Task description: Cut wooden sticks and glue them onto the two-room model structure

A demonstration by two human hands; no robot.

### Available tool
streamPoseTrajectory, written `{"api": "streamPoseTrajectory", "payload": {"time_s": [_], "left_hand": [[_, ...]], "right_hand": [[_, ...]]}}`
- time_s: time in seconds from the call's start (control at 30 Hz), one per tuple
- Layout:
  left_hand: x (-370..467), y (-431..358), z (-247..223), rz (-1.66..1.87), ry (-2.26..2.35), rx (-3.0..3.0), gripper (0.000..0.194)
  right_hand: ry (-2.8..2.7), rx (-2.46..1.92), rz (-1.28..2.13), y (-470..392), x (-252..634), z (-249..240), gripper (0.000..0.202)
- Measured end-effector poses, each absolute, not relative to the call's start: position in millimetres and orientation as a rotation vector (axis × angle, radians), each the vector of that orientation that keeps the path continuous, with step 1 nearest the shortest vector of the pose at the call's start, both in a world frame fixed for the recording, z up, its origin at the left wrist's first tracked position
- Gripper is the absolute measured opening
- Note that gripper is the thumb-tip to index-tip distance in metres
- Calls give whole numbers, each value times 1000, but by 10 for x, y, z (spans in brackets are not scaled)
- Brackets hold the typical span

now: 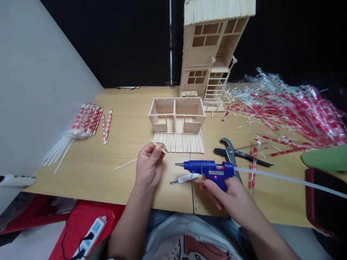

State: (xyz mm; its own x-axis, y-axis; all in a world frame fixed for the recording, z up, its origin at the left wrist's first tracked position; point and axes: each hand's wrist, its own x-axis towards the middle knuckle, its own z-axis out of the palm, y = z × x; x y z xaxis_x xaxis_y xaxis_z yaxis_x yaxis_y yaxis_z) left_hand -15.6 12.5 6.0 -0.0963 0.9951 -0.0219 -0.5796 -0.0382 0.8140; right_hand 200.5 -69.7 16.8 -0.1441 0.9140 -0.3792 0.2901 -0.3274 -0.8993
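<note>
So, left grip (149, 164) pinching a thin pale wooden stick (165, 152) over mid-desk (130, 133) | right grip (230, 196) round a blue plastic glue gun (200, 167) | boxy pale-stick model (174, 124) just beyond: walls (189, 107), front deck (179, 143) look done; top's open, stick unattached

No text is readable; the label (216, 172) on the glue gun (199, 167) is too small.
</note>
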Motion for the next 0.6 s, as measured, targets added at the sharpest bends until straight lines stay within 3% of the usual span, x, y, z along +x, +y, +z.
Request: {"api": "streamPoseTrajectory", "payload": {"time_s": [0.17,0.27,0.6], "left_hand": [[-466,386,73,1548,977,866,30],[-658,640,96,1577,1137,1088,28],[-882,1274,202,1372,1340,2008,7]], "right_hand": [[-1455,-1502,1854,-721,2052,85,36],[-1615,-1401,1891,-747,2049,73,27],[-2058,-1752,974,-825,2116,-284,39]]}}
